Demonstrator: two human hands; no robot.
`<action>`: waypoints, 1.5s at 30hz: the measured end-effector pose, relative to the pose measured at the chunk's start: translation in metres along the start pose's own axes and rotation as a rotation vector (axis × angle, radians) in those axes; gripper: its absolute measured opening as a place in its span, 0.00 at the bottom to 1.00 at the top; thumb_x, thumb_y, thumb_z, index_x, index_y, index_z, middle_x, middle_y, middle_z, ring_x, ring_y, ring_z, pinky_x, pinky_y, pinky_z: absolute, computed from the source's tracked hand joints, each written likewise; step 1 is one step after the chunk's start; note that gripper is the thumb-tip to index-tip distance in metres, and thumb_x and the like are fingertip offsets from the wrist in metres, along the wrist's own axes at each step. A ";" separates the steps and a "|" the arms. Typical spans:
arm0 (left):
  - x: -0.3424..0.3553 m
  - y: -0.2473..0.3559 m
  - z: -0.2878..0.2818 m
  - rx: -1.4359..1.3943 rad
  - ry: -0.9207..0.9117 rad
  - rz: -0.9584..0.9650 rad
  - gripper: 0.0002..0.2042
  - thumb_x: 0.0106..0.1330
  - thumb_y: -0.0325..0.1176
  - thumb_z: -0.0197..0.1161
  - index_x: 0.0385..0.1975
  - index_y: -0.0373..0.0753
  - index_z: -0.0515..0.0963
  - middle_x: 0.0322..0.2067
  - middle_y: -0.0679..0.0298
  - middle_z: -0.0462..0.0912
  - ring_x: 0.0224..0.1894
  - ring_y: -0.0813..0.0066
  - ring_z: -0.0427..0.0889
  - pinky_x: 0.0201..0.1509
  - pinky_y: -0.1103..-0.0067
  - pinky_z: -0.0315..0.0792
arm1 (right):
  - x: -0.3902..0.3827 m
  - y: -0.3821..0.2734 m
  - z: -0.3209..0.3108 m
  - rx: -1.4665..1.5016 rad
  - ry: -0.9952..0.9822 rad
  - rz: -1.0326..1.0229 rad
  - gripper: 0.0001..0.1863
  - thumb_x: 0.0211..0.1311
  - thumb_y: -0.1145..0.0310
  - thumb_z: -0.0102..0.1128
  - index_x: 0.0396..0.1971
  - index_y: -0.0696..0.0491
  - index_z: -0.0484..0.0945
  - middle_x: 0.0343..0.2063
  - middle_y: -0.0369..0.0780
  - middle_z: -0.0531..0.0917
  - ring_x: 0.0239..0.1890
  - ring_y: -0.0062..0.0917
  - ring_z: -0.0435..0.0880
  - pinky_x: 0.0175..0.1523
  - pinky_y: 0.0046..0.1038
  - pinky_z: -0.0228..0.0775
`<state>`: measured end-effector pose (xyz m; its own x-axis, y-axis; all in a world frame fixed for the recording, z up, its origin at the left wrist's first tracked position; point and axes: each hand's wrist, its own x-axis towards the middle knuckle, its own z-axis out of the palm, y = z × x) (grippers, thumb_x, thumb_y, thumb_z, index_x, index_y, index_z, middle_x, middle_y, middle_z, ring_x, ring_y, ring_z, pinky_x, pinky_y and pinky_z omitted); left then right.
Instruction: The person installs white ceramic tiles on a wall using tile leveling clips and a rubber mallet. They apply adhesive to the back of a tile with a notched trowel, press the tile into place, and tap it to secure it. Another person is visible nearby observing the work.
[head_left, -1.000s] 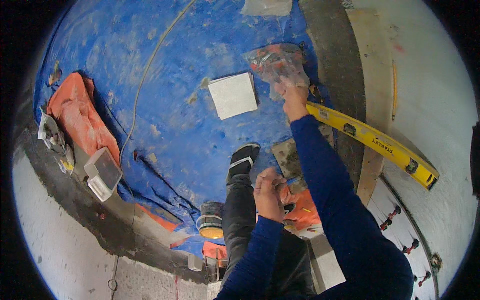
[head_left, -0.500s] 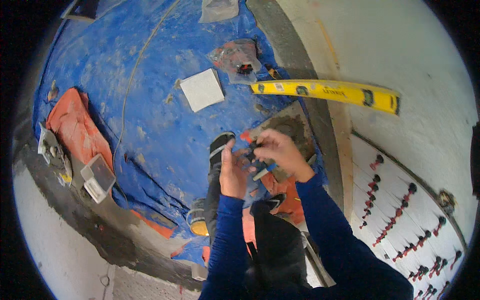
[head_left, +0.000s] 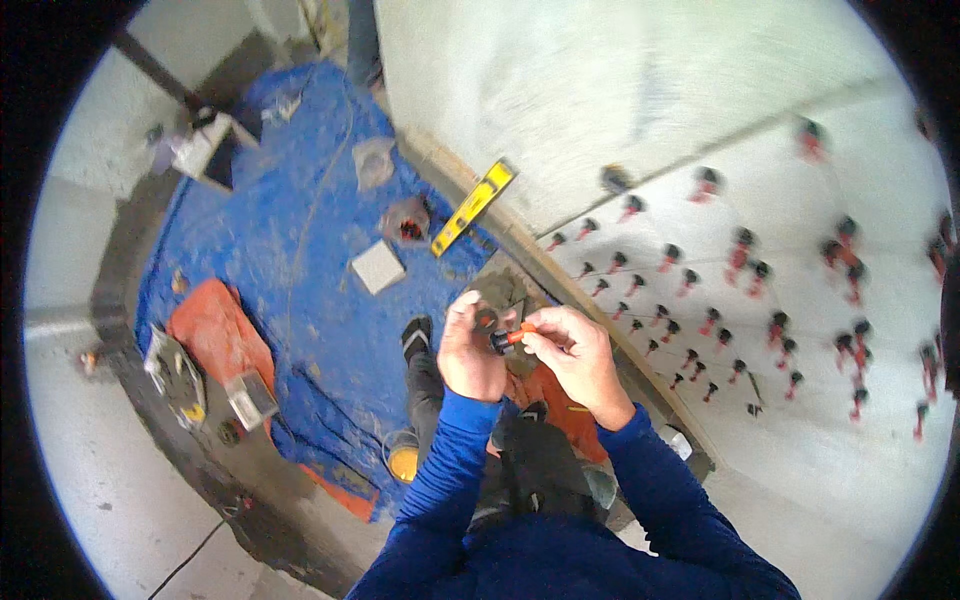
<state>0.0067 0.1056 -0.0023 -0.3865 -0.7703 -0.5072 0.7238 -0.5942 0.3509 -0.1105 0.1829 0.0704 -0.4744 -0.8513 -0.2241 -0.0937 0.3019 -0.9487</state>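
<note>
My left hand (head_left: pixel 470 358) is raised in front of me, its fingers curled around a dark round tile-levelling cap (head_left: pixel 486 320). Beside it my right hand (head_left: pixel 578 358) pinches the orange end of a small orange-and-black tile-levelling piece (head_left: pixel 512 338), whose black end points at my left palm. Whether the two pieces touch I cannot tell. To the right, several black-and-red levelling pieces (head_left: pixel 711 320) stick out along the joints of large white wall tiles (head_left: pixel 640 285).
A blue sheet (head_left: pixel 280 240) covers the floor, with a white tile piece (head_left: pixel 378 268) and a plastic bag (head_left: pixel 406 220) on it. A yellow spirit level (head_left: pixel 474 208) leans by the right wall. Left lie an orange sheet (head_left: pixel 222 328) and a clear box (head_left: pixel 252 400); a bucket (head_left: pixel 402 458) stands near my foot.
My view has swung toward the tiled wall on the right. My hands have come closer together, and the orange-and-black piece now shows plainly between the right fingers.
</note>
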 end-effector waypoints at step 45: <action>-0.370 -0.115 0.671 1.067 -1.653 2.088 0.25 0.50 0.41 0.81 0.47 0.42 0.81 0.48 0.58 0.79 0.54 0.56 0.84 0.53 0.65 0.82 | -0.267 -0.303 -0.404 -0.303 1.640 -0.868 0.08 0.73 0.74 0.60 0.42 0.62 0.85 0.25 0.38 0.85 0.24 0.16 0.83 0.30 0.21 0.74</action>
<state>-0.3171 0.3035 0.6738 -0.2878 0.5076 0.8121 0.4264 0.8272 -0.3659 -0.3089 0.4921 0.5076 -0.4554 0.3573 0.8155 -0.7802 0.2810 -0.5588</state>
